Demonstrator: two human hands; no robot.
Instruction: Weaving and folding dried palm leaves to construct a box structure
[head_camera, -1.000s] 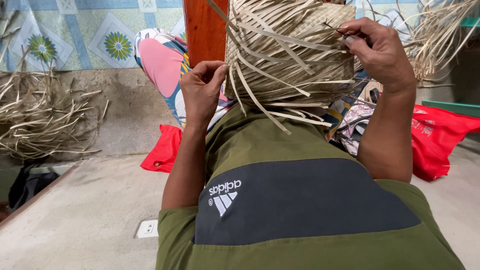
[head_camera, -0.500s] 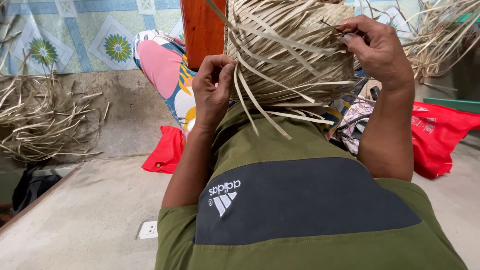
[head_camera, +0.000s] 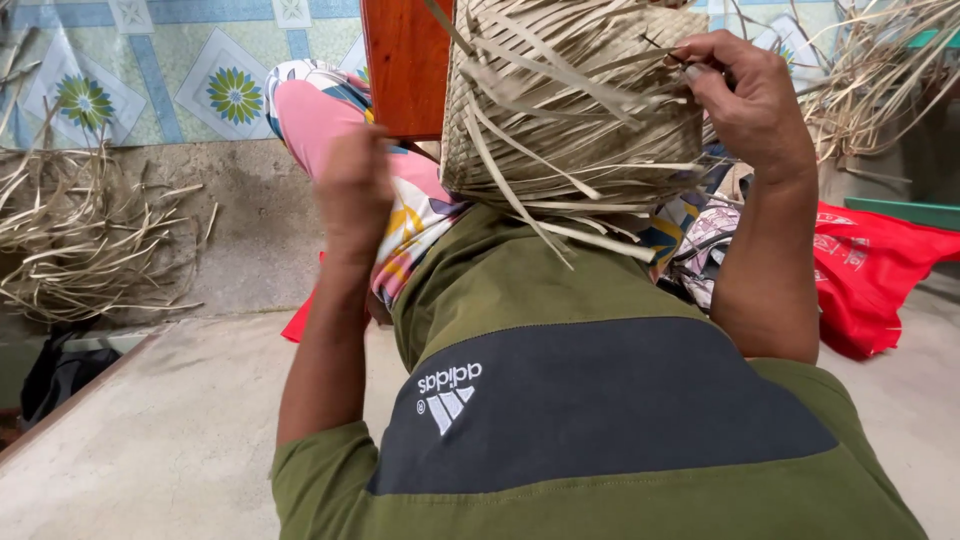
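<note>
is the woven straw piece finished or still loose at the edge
Unfinished: the woven straw piece has many loose strips hanging free from its lower edge.

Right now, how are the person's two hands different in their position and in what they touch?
The right hand is raised high and its fingers pinch the dry strips on the upper side of the woven straw piece; the left hand is lower, beside the piece, and looks apart from it. The right hand is sharp; the left hand is blurred, so its grip cannot be told. Both are bare.
</note>
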